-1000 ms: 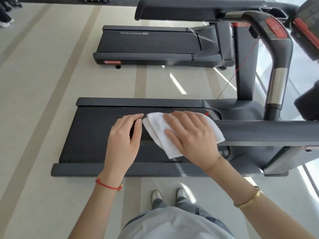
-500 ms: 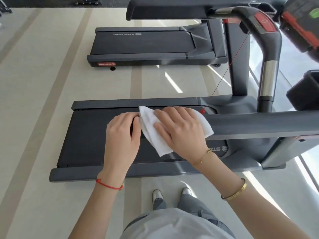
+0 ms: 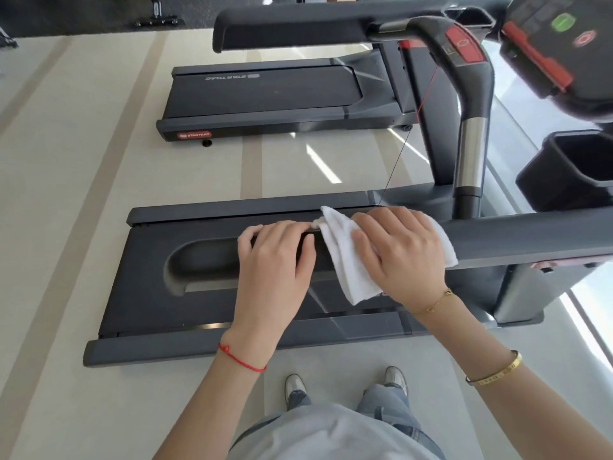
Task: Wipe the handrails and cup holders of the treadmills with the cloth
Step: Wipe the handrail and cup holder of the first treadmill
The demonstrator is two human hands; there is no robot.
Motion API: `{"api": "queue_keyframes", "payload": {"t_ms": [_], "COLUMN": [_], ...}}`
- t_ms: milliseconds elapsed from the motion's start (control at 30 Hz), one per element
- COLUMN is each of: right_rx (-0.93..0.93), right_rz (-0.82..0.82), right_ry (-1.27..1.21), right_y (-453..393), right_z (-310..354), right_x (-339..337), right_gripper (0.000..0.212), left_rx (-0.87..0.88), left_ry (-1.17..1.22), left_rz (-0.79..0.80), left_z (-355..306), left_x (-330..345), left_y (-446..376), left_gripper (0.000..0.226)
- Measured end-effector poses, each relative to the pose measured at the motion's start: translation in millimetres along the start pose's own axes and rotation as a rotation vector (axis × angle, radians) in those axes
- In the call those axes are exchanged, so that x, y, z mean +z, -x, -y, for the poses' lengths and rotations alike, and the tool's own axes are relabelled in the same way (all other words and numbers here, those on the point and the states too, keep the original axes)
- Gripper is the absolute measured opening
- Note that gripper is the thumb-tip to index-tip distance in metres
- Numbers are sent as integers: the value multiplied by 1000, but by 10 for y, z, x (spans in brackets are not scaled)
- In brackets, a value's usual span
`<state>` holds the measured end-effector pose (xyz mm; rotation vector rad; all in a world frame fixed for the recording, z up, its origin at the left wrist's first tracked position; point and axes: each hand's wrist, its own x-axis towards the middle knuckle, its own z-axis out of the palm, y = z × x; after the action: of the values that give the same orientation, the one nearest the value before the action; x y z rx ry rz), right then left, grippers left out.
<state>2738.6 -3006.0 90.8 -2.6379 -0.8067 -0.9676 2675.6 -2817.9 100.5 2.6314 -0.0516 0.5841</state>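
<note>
The near treadmill's dark grey handrail (image 3: pixel 530 237) runs in from the right edge across the middle of the view. A folded white cloth (image 3: pixel 345 263) is draped over it. My right hand (image 3: pixel 401 254) lies flat on the cloth and presses it onto the rail, fingers pointing left. My left hand (image 3: pixel 275 263) sits just left of the cloth with its fingers curled over the rail's free end, touching the cloth's edge. A black cup holder (image 3: pixel 570 167) sits at the right by the console. The far handrail (image 3: pixel 298 28) crosses the top.
A curved grip with a red button (image 3: pixel 464 51) and a steel section rises between the two rails. A red safety cord (image 3: pixel 398 161) hangs down to the deck. The belt (image 3: pixel 149 277) lies below my hands. A second treadmill (image 3: pixel 272 94) stands beyond; my shoes (image 3: pixel 295 386) are on the pale floor.
The cloth and my right hand have slid a little left along the rail until the cloth meets my left hand. The view has tilted up slightly.
</note>
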Motion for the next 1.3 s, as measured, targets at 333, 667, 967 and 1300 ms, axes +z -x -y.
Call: {"api": "queue_keyframes", "payload": {"t_ms": [333,667,967,1300], "right_rx": [11,-108,-126,9], "right_rz": [-16,65,134,23], "right_ry": [32,37,-318,-302], "right_y": [419,794,798,-95], "right_z": [-1373,-2685,-3161,-3986], "right_x": [-448,-851,-1059,-1093], "right_gripper": [24,31,33,29], "left_rx": [8,-38,-92,-92], "left_ry": [11,36,54,47], "left_rz": [5,-11,-55,9], "left_z": [-1158,-2365,-2896,-3104], "left_x": [678,1339,1576,1743], "left_y": [-194,-402,-538,-1109], "left_gripper": [26,25,31,36]}}
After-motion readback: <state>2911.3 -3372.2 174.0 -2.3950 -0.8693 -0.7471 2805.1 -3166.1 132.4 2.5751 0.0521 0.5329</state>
